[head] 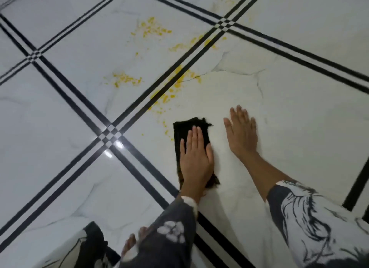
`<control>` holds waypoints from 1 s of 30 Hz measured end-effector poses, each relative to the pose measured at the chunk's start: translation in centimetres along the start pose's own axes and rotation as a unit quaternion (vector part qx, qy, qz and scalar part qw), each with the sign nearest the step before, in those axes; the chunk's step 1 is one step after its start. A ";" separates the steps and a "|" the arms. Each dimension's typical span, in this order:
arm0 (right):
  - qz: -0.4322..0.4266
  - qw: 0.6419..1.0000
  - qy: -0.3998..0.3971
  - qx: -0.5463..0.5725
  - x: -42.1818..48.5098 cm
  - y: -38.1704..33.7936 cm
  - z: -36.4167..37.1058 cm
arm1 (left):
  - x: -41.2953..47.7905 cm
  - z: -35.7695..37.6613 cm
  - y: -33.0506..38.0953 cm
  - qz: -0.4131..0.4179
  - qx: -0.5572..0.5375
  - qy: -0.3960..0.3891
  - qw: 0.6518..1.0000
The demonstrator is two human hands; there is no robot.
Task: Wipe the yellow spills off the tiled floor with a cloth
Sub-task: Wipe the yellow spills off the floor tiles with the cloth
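A dark folded cloth [179,132] lies flat on the white tiled floor [289,100]. My left hand [195,158] presses on it with straight fingers, palm down. My right hand [241,134] rests flat on the bare tile just right of the cloth, fingers spread. Yellow spills spread ahead of the cloth: small drops [166,128] at its left edge, a streak [175,88] along the black tile lines, a patch [125,80] to the left, and another patch [153,28] farther away.
Double black lines [109,136] cross the floor in a diamond grid. Bare toes [129,243] and patterned clothing [311,227] fill the bottom edge. A faint yellow smear [229,2] shows at the top.
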State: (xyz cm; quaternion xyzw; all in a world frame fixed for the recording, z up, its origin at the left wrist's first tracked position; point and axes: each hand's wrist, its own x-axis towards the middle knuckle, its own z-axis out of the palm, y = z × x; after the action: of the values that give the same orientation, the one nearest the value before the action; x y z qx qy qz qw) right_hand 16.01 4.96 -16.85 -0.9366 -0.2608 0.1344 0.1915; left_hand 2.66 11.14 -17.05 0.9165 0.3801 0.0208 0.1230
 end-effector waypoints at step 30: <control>-0.022 0.994 0.068 -0.077 3.3 -2.6 2.3 | 11.0 -1.8 -5.0 0.147 0.002 -0.052 0.988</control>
State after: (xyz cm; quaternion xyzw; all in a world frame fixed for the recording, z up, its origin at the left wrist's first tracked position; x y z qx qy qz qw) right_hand 16.82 9.48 -18.28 -0.9495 -0.2776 0.0459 0.1388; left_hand 6.78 22.65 -17.09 0.9624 0.2348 -0.0103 0.1363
